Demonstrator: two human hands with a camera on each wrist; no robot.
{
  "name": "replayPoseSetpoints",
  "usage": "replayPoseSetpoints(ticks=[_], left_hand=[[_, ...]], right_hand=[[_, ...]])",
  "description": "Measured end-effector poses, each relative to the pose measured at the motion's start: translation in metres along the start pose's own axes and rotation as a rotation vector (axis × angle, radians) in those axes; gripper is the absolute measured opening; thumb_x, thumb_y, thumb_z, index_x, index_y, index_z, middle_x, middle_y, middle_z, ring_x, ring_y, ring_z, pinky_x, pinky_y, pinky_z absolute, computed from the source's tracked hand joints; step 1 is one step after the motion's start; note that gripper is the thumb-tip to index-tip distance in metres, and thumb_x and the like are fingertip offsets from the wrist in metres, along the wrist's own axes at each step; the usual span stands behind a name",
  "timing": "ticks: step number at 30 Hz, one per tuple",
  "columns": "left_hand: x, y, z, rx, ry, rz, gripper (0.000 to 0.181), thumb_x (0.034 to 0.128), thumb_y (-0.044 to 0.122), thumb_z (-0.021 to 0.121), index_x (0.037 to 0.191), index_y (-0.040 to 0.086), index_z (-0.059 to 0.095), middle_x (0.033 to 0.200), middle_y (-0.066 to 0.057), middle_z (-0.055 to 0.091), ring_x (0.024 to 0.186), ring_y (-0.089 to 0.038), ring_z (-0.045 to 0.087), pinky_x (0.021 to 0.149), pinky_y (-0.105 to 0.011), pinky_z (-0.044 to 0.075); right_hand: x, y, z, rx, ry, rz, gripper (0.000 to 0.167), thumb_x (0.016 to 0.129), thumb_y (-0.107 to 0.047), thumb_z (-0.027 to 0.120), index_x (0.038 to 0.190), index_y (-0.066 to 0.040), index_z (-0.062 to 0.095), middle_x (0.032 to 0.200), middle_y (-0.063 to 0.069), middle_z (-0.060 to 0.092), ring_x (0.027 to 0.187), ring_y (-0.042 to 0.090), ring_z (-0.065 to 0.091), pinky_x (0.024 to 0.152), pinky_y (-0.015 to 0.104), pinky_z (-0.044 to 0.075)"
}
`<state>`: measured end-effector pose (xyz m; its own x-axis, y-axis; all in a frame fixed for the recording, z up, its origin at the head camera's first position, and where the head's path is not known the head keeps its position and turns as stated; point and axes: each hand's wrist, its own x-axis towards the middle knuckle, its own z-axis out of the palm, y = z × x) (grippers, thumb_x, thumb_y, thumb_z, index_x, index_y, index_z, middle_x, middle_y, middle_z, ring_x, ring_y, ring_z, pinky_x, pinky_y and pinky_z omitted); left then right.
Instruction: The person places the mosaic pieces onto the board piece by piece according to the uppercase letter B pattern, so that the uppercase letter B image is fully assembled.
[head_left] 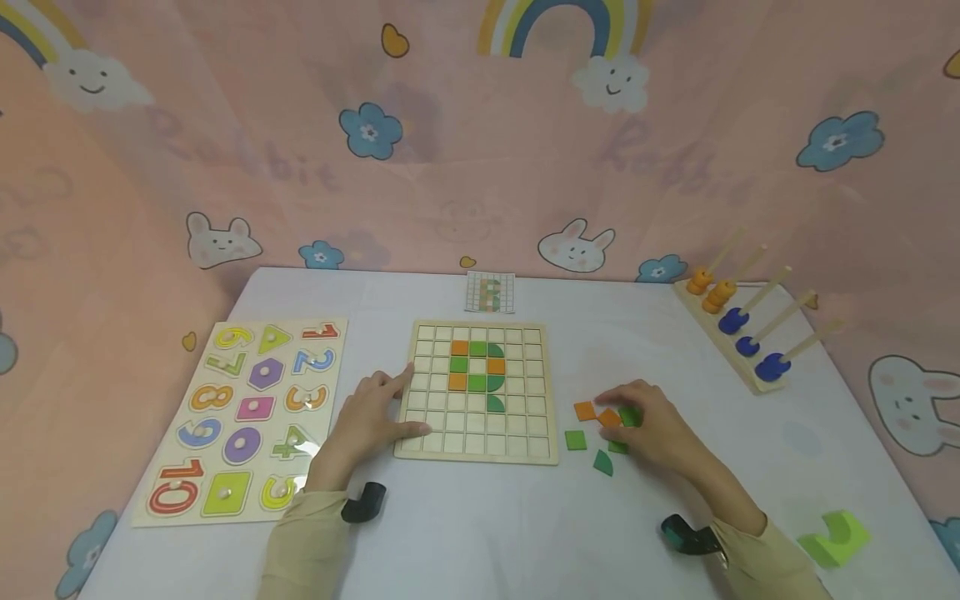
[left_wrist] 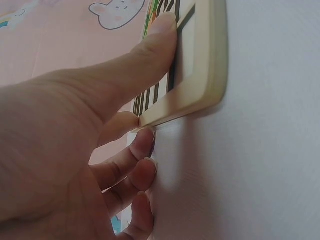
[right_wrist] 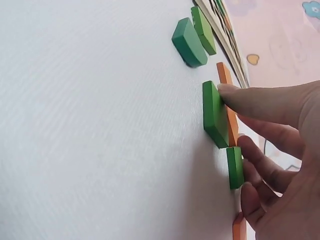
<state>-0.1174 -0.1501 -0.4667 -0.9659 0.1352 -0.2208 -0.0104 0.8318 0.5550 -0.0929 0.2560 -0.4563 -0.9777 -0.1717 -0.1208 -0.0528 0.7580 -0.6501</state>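
My left hand (head_left: 371,417) is at the left side of a wooden grid board (head_left: 476,448). Its thumb (left_wrist: 155,45) rests on the board's surface while the index finger touches the side edge; the other fingers lie loosely curled on the table. Orange, green and dark green tiles sit in the upper middle cells. Right of the board, my right hand (head_left: 656,429) reaches over loose tiles, thumb and fingers spread around an orange square (head_left: 609,418). The thumb touches the tiles near a green square (right_wrist: 212,115). Close by lie another orange square (head_left: 584,411), a green square (head_left: 575,440) and a dark green quarter-round (head_left: 603,463).
A pattern card (head_left: 491,292) lies behind the board. At the left is a number and shape puzzle (head_left: 247,350), partly under my left forearm. A peg stand (head_left: 727,337) with orange and blue beads stands back right. A light green curved block (head_left: 836,540) sits front right.
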Motion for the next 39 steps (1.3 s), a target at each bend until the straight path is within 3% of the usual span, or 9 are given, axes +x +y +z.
replayPoseSetpoints(ticks=[11, 19, 27, 34, 39], left_hand=[[-0.002, 0.001, -0.001, -0.007, 0.003, -0.001, 0.105, 0.0772, 0.04, 0.095, 0.165, 0.019, 0.04, 0.117, -0.008, 0.059, 0.103, -0.025, 0.048, 0.086, -0.04, 0.041], [-0.003, 0.002, -0.002, -0.002, 0.004, 0.006, 0.104, 0.078, 0.039, 0.094, 0.165, 0.018, 0.04, 0.116, -0.008, 0.058, 0.103, -0.025, 0.048, 0.086, -0.04, 0.041], [-0.001, 0.001, -0.001, 0.007, 0.004, 0.015, 0.104, 0.0784, 0.041, 0.094, 0.165, 0.018, 0.04, 0.118, -0.008, 0.059, 0.104, -0.025, 0.049, 0.088, -0.042, 0.043], [-0.001, 0.0, -0.001, 0.003, 0.004, 0.012, 0.104, 0.0783, 0.041, 0.094, 0.165, 0.019, 0.04, 0.117, -0.007, 0.059, 0.103, -0.025, 0.048, 0.087, -0.04, 0.041], [-0.002, 0.001, -0.002, 0.0, 0.004, 0.012, 0.104, 0.0783, 0.04, 0.094, 0.165, 0.019, 0.04, 0.117, -0.007, 0.058, 0.102, -0.024, 0.047, 0.087, -0.04, 0.04]], right_hand=[[0.001, 0.0, 0.005, -0.016, 0.039, 0.011, 0.029, 0.092, -0.006, 0.081, 0.12, -0.005, 0.074, 0.117, 0.012, 0.072, 0.105, 0.027, 0.064, 0.092, 0.044, 0.054], [0.011, -0.009, 0.009, 0.01, 0.089, -0.072, 0.034, 0.093, -0.004, 0.079, 0.126, 0.0, 0.071, 0.122, 0.016, 0.073, 0.109, 0.033, 0.072, 0.094, 0.047, 0.059], [0.025, -0.034, 0.023, 0.144, 0.061, -0.103, 0.032, 0.092, -0.004, 0.08, 0.123, -0.002, 0.072, 0.121, 0.014, 0.074, 0.109, 0.03, 0.073, 0.094, 0.041, 0.06], [0.041, -0.061, 0.049, 0.186, 0.058, -0.232, 0.027, 0.089, -0.004, 0.083, 0.115, -0.004, 0.077, 0.114, 0.008, 0.075, 0.106, 0.025, 0.073, 0.092, 0.038, 0.06], [0.049, -0.081, 0.065, 0.2, 0.02, -0.282, 0.023, 0.088, -0.002, 0.084, 0.11, -0.005, 0.078, 0.112, 0.007, 0.076, 0.104, 0.023, 0.073, 0.092, 0.038, 0.06]])
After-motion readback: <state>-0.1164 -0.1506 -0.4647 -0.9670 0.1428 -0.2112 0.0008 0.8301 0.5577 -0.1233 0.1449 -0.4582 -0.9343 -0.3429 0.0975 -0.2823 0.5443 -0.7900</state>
